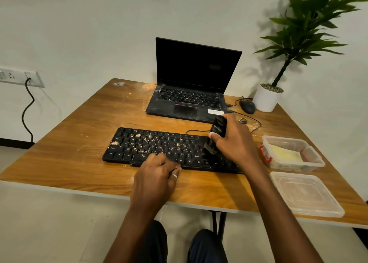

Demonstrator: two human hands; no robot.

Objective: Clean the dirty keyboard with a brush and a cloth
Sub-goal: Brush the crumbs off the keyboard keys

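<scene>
open laptop [191, 87], mouse [247, 106], potted plant [267, 99], loose lid [305, 195]

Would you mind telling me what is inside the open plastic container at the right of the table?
The open container holds a folded yellow cloth; something pinkish lies beside it, unclear. Anything beneath the cloth is covered.

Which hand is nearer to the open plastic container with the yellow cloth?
Right. The right hand, holding the brush, is just left of the container; the left hand rests on the keyboard, farther left.

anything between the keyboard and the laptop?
Head view: mostly bare table with crumb dust between keyboard and laptop; toward the right, the keyboard's thin black cable crosses it.
</scene>
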